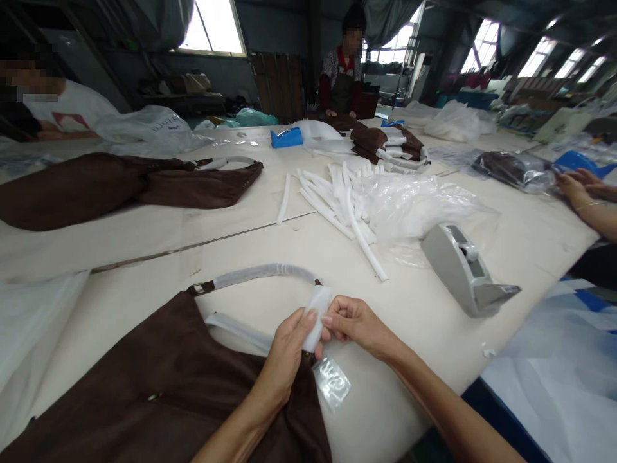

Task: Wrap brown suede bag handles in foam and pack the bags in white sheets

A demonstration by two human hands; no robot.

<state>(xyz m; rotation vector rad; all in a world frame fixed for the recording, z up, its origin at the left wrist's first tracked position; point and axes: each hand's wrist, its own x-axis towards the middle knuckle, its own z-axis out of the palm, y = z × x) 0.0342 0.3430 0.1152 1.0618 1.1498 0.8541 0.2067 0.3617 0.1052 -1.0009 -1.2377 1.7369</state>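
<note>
A dark brown handbag (212,392) lies flat before me, its curved strap (265,274) covered in white foam. Where the strap meets the bag's right corner, a piece of white foam wrap (319,299) goes around the joint. My left hand (283,360) grips this wrap, thumb on top. At the wrap's right edge, my right hand (359,326) is closed in a pinch; whatever is between its fingertips is too small to make out. A small clear plastic packet (332,384) rests just below the hands.
White foam tubes (337,199) are piled beside clear plastic bags (419,206). A grey tape dispenser (457,270) stands to the right, near the table edge. Another brown bag (110,190) lies at left. A co-worker's hands (583,190) touch a plastic-wrapped bag (513,168); other people are across the table.
</note>
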